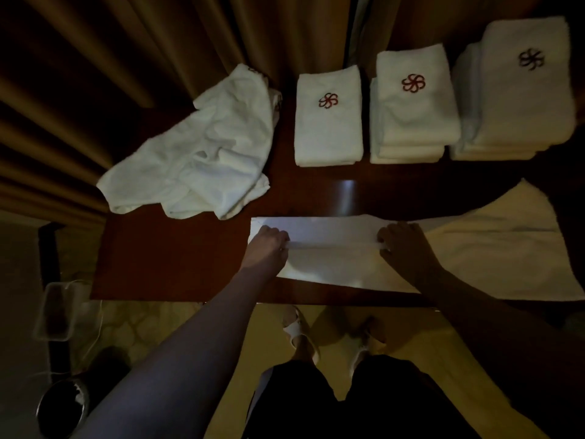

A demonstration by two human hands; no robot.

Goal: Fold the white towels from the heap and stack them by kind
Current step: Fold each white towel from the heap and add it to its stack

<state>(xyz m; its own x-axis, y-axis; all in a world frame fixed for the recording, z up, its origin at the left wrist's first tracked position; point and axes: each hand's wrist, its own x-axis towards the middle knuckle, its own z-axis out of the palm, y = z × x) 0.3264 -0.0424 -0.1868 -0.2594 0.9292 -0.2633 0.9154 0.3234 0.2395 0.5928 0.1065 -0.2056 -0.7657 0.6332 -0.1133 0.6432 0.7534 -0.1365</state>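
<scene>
A: Edges and free room?

B: The towel being folded (pixel 332 248) lies along the near edge of the dark wooden table (pixel 164 258), its near border just inside that edge. Bare tabletop shows left of it, and a bare strip runs between it and the far row. The unfolded heap (pixel 202 147) sits at the far left, reaching the table's left edge. Three folded stacks stand along the far side: a low stack (pixel 329 128), a middle stack (pixel 414 109) and a tall stack (pixel 525 87) at the right, each with a flower emblem on top. Curtains (pixel 95 74) hang behind the table.

A: Hands?

B: The left hand (pixel 269 248) pinches a folded ridge of the towel near its left end, fingers curled. The right hand (pixel 405 245) grips the same ridge further right, fingers curled round it. Both rest on the cloth.

A: Orientation of the towel?

B: Long axis runs left to right, parallel to the near edge. The left end is square and narrow; the right part spreads wider, unfolded, towards the right of the table
</scene>
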